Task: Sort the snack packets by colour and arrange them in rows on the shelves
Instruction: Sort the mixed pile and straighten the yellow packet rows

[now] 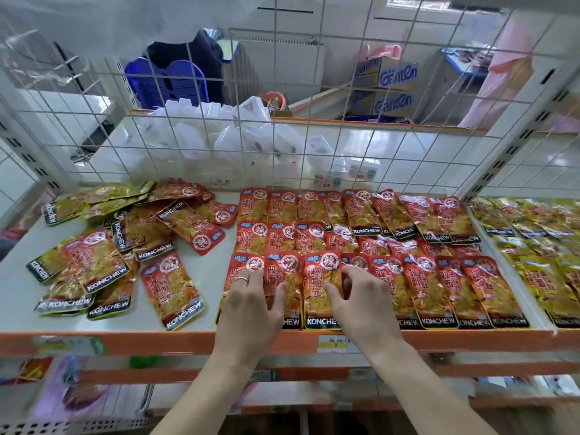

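Head view: the person's two arms reach over the orange front edge of a pale shelf (204, 271) backed by a wire grid (273, 142).

The left grip (251, 298) lies released, its fingers fairly straight and spread flat on the left end of the front row. A ring (242, 280) shows on one finger, and the thumb rests on the next packet along. The right grip (361, 298) is curled and pinches the right edge of a red packet (320, 287) between thumb and fingertips. That packet lies in the front row, just right of the left grip, with its black KONCHEW band at the shelf's front edge.

The red rows (408, 243) fill the middle and right of this shelf in three overlapping lines, front to back, packets upright and side by side. To the left, well apart from the rows, a mixed heap (131, 233) of red and yellow-green packets lies jumbled at all angles. One loose red packet (172, 291) lies tilted between the heap and the rows. Past a divider on the right, yellow packets (533, 246) lie in rows of their own.

Behind the grid sit clear plastic containers (238, 139), blue stools (166, 83) and cardboard boxes (389, 89).
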